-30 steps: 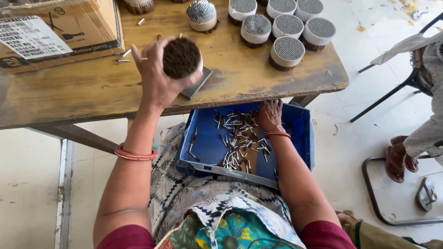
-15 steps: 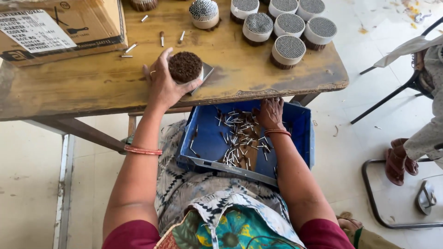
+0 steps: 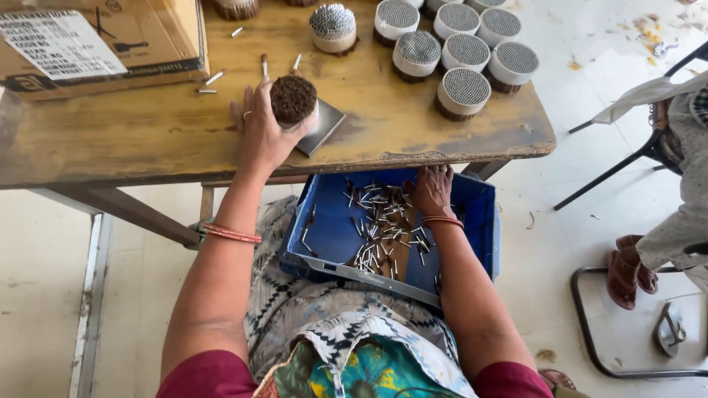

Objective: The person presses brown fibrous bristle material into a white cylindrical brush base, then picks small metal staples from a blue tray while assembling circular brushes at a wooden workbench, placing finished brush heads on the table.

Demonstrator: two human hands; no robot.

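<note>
Worn wooden table (image 3: 147,140) stands on pale tiled floor (image 3: 44,280). Left hand (image 3: 259,133) clasps brown round bundle (image 3: 293,99) at 12 o'clock; right hand (image 3: 431,193), fingers curled among metal pins (image 3: 380,228), rests in blue tray (image 3: 332,228), grip unclear.

Bright, even daylight, sharp throughout.
Glare whitens the floor (image 3: 612,147) toward 2 o'clock; soft shadow lies beneath the table (image 3: 413,140); slight wide-angle bending at the edges.
</note>
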